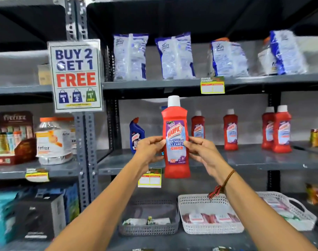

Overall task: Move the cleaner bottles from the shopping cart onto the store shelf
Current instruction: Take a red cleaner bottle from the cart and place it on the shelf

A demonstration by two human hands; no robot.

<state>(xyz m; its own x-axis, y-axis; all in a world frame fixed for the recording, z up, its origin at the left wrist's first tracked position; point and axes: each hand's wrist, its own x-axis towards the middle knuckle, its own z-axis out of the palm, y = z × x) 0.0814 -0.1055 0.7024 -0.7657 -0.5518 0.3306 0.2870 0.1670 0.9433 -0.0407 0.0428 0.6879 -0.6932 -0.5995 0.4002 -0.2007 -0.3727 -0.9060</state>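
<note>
I hold a red bathroom cleaner bottle (175,124) with a white cap upright in front of the middle grey shelf (245,160). My left hand (149,149) grips its left side and my right hand (201,151) grips its right side, fingertips on the label. On the shelf behind stand several more red cleaner bottles (230,129), two of them close together at the right (281,129), and one blue cleaner bottle (135,133) at the left. The shopping cart is out of view.
White and blue detergent bags (174,57) line the shelf above. A promo sign (75,75) hangs on the upright post. A grey basket (149,230) and white baskets (209,200) sit on the lower shelf. Jars and boxes (53,138) fill the left bay.
</note>
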